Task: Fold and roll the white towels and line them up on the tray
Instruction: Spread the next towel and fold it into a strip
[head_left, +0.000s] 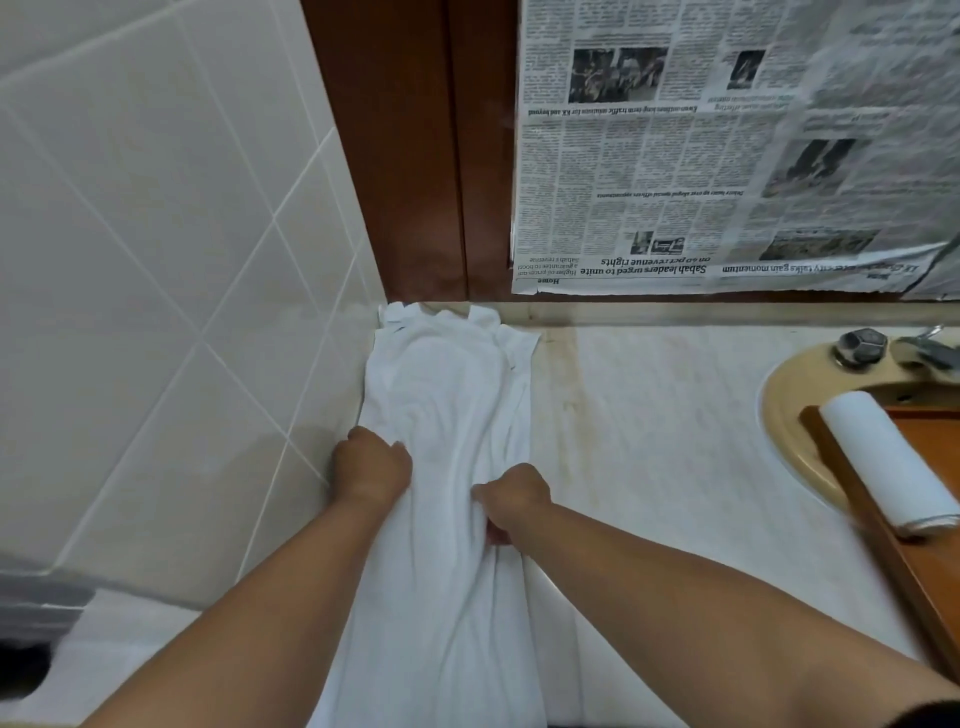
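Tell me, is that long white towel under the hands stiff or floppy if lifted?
Likely floppy: the towel wrinkles and bunches where the left hand and right hand grip it. Probably light, thin cloth; its far end lies crumpled. It should drag across the counter, not roll.

White towel (447, 415) lies long and rumpled mid-frame, running from the wall corner toward the bottom edge. Rolled white towel (891, 460) rests diagonally on the wooden tray (852, 499) at the right edge.
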